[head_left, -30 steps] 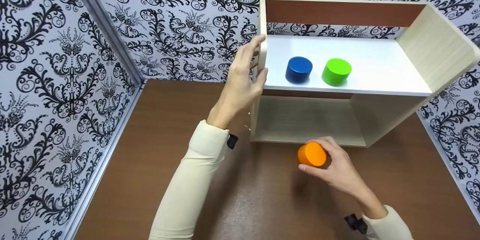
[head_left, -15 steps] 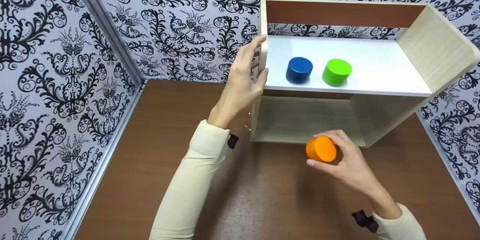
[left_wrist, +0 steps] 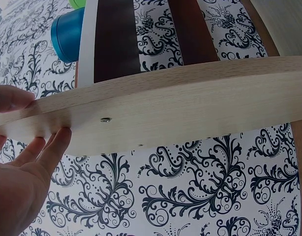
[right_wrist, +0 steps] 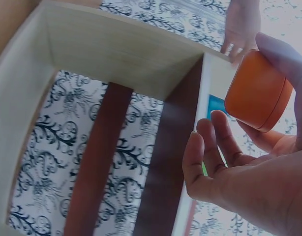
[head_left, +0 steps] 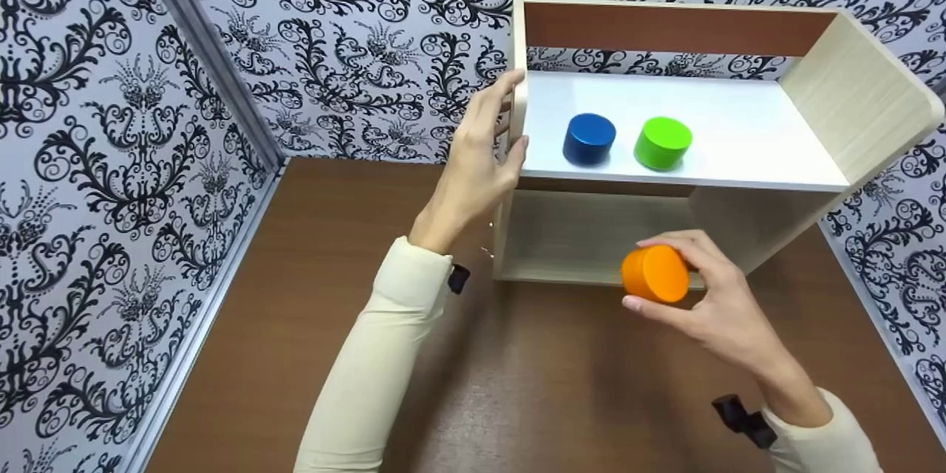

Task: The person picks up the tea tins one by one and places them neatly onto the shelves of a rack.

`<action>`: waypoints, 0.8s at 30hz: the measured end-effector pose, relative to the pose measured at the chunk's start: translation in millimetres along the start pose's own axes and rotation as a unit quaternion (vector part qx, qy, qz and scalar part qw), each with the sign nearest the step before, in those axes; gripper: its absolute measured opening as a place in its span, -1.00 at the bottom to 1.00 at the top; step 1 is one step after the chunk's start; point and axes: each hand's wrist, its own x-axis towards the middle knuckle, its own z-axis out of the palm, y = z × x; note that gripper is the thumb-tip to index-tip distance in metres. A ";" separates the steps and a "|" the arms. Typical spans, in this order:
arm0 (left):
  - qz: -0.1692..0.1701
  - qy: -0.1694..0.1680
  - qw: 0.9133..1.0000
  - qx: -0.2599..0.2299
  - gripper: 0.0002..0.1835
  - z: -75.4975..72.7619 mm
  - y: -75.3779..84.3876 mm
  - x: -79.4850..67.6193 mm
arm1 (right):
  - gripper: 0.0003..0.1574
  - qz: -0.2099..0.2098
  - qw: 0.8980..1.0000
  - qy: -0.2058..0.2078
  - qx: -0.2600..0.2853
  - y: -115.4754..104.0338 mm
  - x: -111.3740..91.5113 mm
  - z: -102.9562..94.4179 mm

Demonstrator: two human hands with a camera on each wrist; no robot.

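My right hand (head_left: 728, 303) pinches an orange round tin (head_left: 655, 273) between thumb and fingers, held up in front of the shelf unit's lower opening. In the right wrist view the orange tin (right_wrist: 259, 88) has a lid seam near one end. My left hand (head_left: 480, 144) grips the front edge of the unit's left side panel (head_left: 519, 89), thumb at the front and fingers along the outer face. On the white upper shelf (head_left: 754, 133) stand a blue tin (head_left: 589, 139) and, to its right, a green tin (head_left: 663, 143), both upright and a little apart.
The pale wooden shelf unit (head_left: 865, 81) stands on a brown tabletop (head_left: 473, 399) against patterned wallpaper (head_left: 332, 52). Its lower compartment (head_left: 599, 236) has a pale wooden floor. A metal wall trim (head_left: 207, 52) runs down at the left.
My right hand has moved up and to the right, carrying the orange tin closer to the shelf unit. The left hand and the other two tins have stayed in place.
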 end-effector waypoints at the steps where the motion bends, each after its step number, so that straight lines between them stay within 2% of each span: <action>1: 0.000 0.000 1.000 0.000 -0.23 0.0 -0.1 0.0 | -0.22 -0.003 1.000 0.003 0.001 -2.3 0.8 -2.2; 13: 0.001 0.000 1.000 0.005 -0.23 -0.1 -0.4 -0.3 | -0.13 -0.047 0.998 0.030 0.003 -16.7 12.2 -26.6; 24: 0.000 0.000 1.000 0.002 -0.23 0.2 -0.6 -0.2 | -0.20 -0.012 0.999 0.035 -0.017 -19.1 24.1 -48.7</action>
